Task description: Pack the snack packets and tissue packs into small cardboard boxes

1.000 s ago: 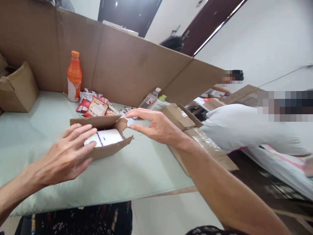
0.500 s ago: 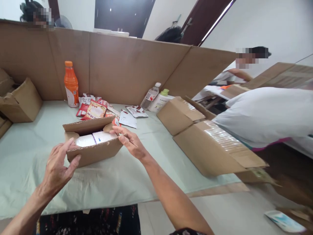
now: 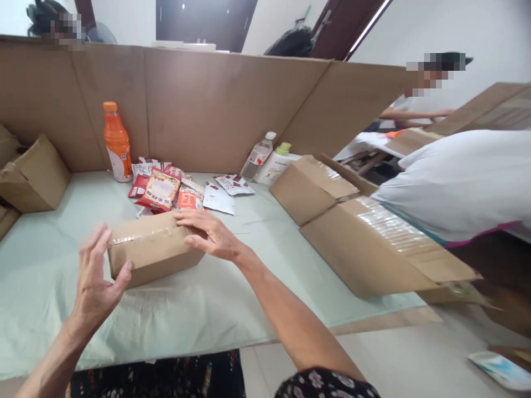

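A small cardboard box (image 3: 151,246) sits on the pale green cloth in front of me, its top flaps folded down and its contents hidden. Clear tape glints along the top. At the box's left end is my left hand (image 3: 97,265), fingers spread and slightly blurred, the thumb by the near left corner. My right hand (image 3: 211,235) lies over the right end, fingers stretched flat across the top. Just behind the box is a pile of snack packets (image 3: 160,189), red, orange and white. A white sachet (image 3: 219,199) lies to their right.
An orange drink bottle (image 3: 116,142), a clear bottle (image 3: 259,156) and a white bottle with a green cap (image 3: 274,165) stand by the cardboard partition (image 3: 232,105). Larger cardboard boxes (image 3: 365,249) are at right, another box (image 3: 37,171) at left. Beyond, a person in white (image 3: 468,182) bends over.
The box's flaps have come down over the white item inside. Both hands remain at its ends, the right one now flat on top. The view has shifted slightly.
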### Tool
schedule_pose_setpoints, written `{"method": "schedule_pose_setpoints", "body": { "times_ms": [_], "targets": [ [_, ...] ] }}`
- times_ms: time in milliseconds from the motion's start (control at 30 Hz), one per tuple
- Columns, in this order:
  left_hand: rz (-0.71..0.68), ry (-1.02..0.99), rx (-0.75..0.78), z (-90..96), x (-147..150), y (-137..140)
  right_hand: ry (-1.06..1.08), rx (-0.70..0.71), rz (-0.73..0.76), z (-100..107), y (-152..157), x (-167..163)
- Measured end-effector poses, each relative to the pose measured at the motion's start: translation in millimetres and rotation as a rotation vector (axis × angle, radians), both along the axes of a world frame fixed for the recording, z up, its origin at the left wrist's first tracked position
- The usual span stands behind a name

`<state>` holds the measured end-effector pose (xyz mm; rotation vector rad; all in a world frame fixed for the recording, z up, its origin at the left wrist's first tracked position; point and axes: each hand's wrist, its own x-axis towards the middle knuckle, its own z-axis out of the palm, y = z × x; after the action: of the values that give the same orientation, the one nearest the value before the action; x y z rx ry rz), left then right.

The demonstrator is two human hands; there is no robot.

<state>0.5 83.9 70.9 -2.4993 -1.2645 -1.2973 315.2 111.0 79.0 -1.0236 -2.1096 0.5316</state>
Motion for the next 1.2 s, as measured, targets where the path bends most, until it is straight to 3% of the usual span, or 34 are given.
{"method": "schedule_pose_setpoints", "body": {
  "times_ms": [100, 200, 300, 400, 567, 867, 1067, 1200],
  "targets": [
    [-0.133, 0.087, -0.052, -1.1, -8.3, 6.9, -0.049, 0.018, 0.006, -11.7, -13.2, 4.3],
    [-0.166, 0.098, -0.051, -0.5, -13.5, 14.3, -0.249, 0.021, -0.05, -4.9, -18.5, 7.6],
    [-0.186, 0.104, -0.044, 0.8, -17.5, 21.6, -0.443, 0.014, -0.049, 14.9, -6.0, 1.7],
    [-0.2, 0.098, -0.04, -1.3, -22.5, 30.7, -0.541, 0.0, 0.062, 30.8, 18.6, -8.4],
    [-0.203, 0.175, -0.052, -5.7, -28.0, 38.5, -0.584, 0.046, 0.099, 33.1, 32.2, -16.0],
    [-0.324, 0.114, -0.061, -3.3, -7.1, 41.8, -0.535, 0.089, 0.007, 22.8, -49.3, 12.7],
    [-0.539, 0.092, -0.101, -12.1, 51.3, 44.2, -0.415, 0.028, -0.179, 16.4, -111.1, 47.9],
    [-0.65, 0.182, -0.172, -15.9, 92.2, 35.9, -0.388, -0.009, -0.396, 6.1, -163.1, 84.7]
  ]
}}
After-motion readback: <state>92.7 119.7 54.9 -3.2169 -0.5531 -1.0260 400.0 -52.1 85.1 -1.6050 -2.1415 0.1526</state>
